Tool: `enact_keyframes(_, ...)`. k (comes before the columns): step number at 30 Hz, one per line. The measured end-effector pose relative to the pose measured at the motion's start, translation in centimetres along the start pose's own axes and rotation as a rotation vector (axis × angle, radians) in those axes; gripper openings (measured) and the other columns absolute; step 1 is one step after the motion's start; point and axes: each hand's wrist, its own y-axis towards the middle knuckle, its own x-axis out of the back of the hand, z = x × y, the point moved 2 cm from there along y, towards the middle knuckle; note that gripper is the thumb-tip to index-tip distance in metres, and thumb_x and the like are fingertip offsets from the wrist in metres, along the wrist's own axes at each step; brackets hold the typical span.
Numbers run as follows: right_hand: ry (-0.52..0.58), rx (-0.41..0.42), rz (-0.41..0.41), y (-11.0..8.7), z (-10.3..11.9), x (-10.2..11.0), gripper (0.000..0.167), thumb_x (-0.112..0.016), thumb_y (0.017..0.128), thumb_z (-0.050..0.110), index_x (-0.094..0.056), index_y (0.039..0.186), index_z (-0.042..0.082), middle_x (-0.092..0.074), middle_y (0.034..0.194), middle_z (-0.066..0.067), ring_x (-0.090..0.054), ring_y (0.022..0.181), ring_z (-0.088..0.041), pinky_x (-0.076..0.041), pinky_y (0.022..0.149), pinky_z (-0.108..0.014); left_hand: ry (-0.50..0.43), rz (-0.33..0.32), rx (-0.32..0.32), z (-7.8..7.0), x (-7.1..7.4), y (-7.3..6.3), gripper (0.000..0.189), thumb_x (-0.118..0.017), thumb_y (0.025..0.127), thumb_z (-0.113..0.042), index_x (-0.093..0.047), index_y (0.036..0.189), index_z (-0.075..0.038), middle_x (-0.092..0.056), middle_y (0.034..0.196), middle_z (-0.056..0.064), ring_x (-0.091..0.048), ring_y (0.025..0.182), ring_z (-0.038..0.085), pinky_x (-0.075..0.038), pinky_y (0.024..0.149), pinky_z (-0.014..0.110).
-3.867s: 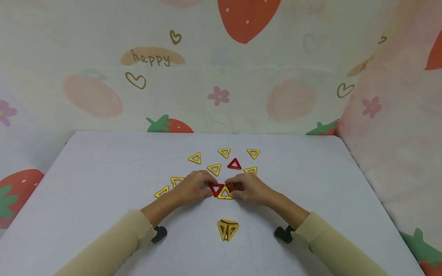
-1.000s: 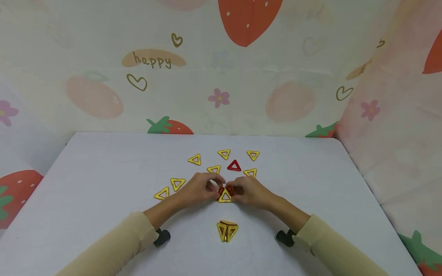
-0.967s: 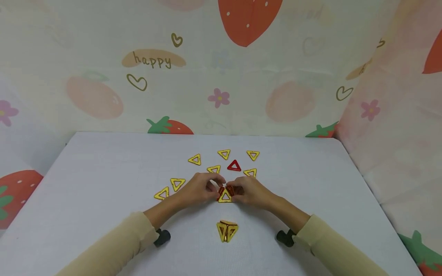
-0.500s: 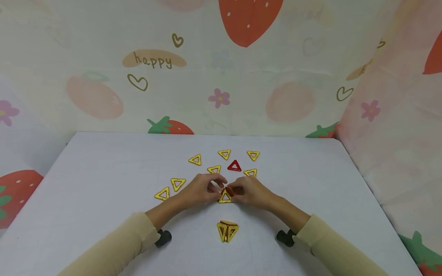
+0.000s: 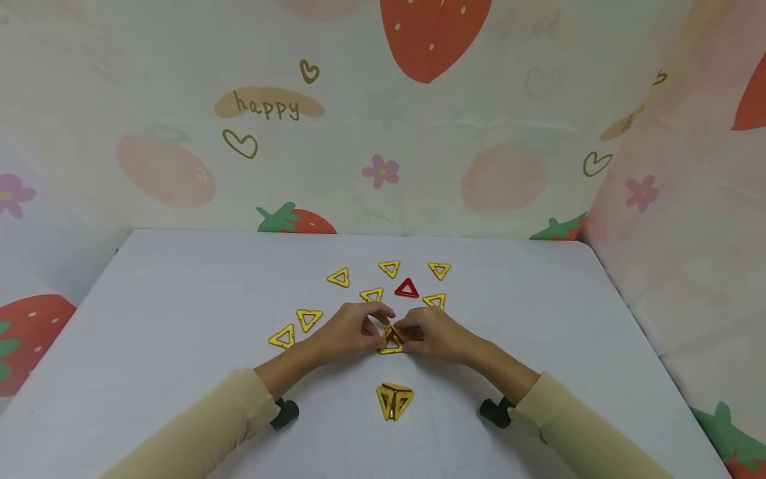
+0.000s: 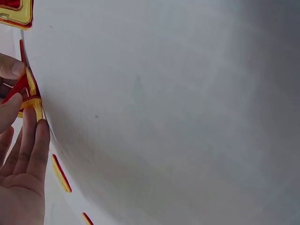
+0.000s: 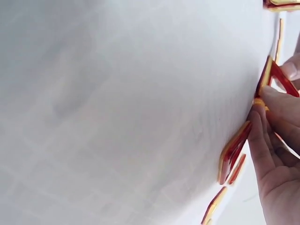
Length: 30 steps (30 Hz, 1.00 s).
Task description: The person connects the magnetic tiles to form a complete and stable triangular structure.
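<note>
Both hands meet mid-table over a small group of triangular magnetic tiles [image 5: 391, 345], yellow on one face and red on the other. My left hand [image 5: 352, 332] pinches a tilted tile on the left side between thumb and fingers; in the left wrist view a red edge [image 6: 18, 88] shows by the thumb. From the right, my right hand [image 5: 438, 334] pinches another raised tile, its red frame [image 7: 284, 80] visible in the right wrist view. The raised tiles lean towards each other above the yellow front tile. Fingers hide much of their sides.
Nearer the person stands a small yellow pyramid [image 5: 395, 401] of tiles. Several loose yellow triangles lie behind and to the left, such as one tile [image 5: 308, 320], with a red triangle [image 5: 407, 289] among them. The white table [image 5: 509, 286] ends at a patterned cloth backdrop.
The left hand has shifted right, and its red tile, flat beside the yellow one earlier, is now tilted up. The raised tiles have come closer together. The pyramid and loose tiles stay put.
</note>
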Motion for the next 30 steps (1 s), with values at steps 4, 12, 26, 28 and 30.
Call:
enact_keyframes(4, 0.015, -0.008, 0.027, -0.02, 0.06, 0.18, 0.034, -0.076, 0.086, 0.002, -0.070, 0.119, -0.003, -0.070, 0.098, -0.002, -0.060, 0.083, -0.010, -0.052, 0.075, -0.024, 0.010, 0.002, 0.009, 0.00, -0.02, 0.06, 0.045, -0.077, 0.084, -0.001, -0.062, 0.126, -0.002, -0.068, 0.115, 0.011, -0.067, 0.076, 0.009, -0.055, 0.074, 0.022)
enact_keyframes(12, 0.042, -0.055, 0.012, 0.08, -0.06, 0.73, 0.032, -0.075, 0.086, 0.003, -0.070, 0.117, -0.003, -0.073, 0.101, -0.005, -0.065, 0.088, -0.012, -0.055, 0.079, -0.024, 0.086, -0.026, 0.026, -0.18, 0.20, 0.09, 0.048, -0.080, 0.084, -0.007, -0.063, 0.128, -0.004, -0.068, 0.117, 0.009, -0.065, 0.095, 0.019, -0.055, 0.081, 0.034)
enact_keyframes(26, -0.006, -0.048, -0.048, 0.31, -0.48, 0.10, 0.020, -0.072, 0.089, 0.004, -0.073, 0.108, 0.001, -0.071, 0.094, -0.002, -0.058, 0.077, -0.009, -0.051, 0.070, -0.023, 0.147, 0.008, 0.051, 0.07, 0.12, 0.36, 0.042, -0.070, 0.087, -0.004, -0.064, 0.128, -0.006, -0.069, 0.119, 0.004, -0.062, 0.104, 0.015, -0.051, 0.091, 0.037)
enact_keyframes(28, -0.009, -0.054, -0.055, 0.36, -0.46, 0.05, 0.019, -0.071, 0.089, 0.004, -0.073, 0.108, 0.002, -0.072, 0.094, -0.001, -0.058, 0.077, -0.009, -0.051, 0.071, -0.023, 0.146, 0.009, 0.058, 0.12, 0.17, 0.39, 0.042, -0.066, 0.087, 0.000, -0.064, 0.128, -0.006, -0.069, 0.118, 0.003, -0.062, 0.105, 0.014, -0.050, 0.093, 0.037)
enact_keyframes(30, -0.010, -0.059, -0.059, 0.45, -0.41, 0.00, 0.018, -0.071, 0.090, 0.005, -0.074, 0.108, 0.002, -0.072, 0.095, -0.001, -0.058, 0.077, -0.009, -0.051, 0.071, -0.023, 0.144, 0.006, 0.059, 0.20, 0.21, 0.41, 0.040, -0.065, 0.088, 0.001, -0.064, 0.127, -0.006, -0.069, 0.115, 0.002, -0.062, 0.104, 0.014, -0.051, 0.092, 0.037)
